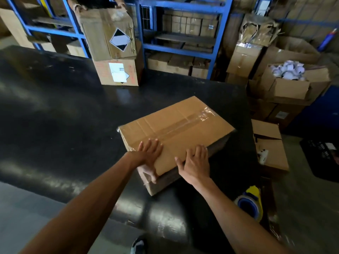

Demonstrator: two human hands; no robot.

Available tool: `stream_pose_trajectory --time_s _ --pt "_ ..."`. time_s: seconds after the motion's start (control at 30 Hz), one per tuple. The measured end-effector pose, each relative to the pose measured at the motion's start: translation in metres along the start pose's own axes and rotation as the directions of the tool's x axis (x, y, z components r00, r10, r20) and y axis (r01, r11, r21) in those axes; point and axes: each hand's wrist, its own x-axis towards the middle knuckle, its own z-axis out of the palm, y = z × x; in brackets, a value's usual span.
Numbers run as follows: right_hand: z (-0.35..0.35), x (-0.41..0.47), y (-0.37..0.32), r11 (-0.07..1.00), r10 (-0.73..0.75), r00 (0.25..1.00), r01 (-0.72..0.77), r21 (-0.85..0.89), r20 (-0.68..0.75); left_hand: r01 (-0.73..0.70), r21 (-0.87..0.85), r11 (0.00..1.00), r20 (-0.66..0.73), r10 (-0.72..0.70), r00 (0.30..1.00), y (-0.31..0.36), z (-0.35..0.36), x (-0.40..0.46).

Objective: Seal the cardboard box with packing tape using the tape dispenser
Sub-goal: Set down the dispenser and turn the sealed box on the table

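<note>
A brown cardboard box (183, 129) lies on the black table (64, 110), with a strip of clear tape along its top seam. My left hand (149, 156) lies flat on the box's near left corner, its thumb hooked over the near end face. My right hand (195, 165) presses on the near right edge, fingers spread over the top. The tape dispenser (250, 204), yellow with a blue core, lies on the table's near right edge, apart from both hands.
Two stacked cardboard boxes (115, 52) stand at the table's far edge, with another person's hands on the upper one. Blue shelving (183, 46) with cartons runs behind. Open boxes (289, 83) crowd the floor at the right. My shoe (138, 245) shows below.
</note>
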Motion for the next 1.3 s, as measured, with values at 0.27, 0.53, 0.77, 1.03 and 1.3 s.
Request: stream_pose_trajectory --time_s 0.27,0.53,0.77,1.03,1.3 --pt "-0.002 0.041 0.022 0.999 0.008 0.984 -0.016 0.046 0.178 0.094 -0.300 0.949 -0.088 -0.125 0.988 -0.017 0.023 0.029" --pt "-0.006 0.018 -0.031 0.987 0.153 0.985 -0.148 -0.065 0.077 -0.055 -0.010 0.998 -0.008 0.055 0.998 -0.086 -0.020 0.051" --pt "-0.027 0.037 0.054 0.918 0.396 0.904 -0.390 -0.070 0.161 -0.019 0.178 0.984 0.017 0.016 1.000 -0.074 -0.066 0.076" --pt "-0.007 0.010 0.049 0.851 0.511 0.841 -0.524 0.029 0.178 -0.077 0.042 0.996 0.001 0.077 0.997 -0.085 -0.061 0.093" --pt "-0.002 0.012 0.049 0.844 0.523 0.833 -0.535 0.023 0.180 -0.185 -0.152 0.971 -0.098 0.171 0.980 -0.096 -0.043 0.097"
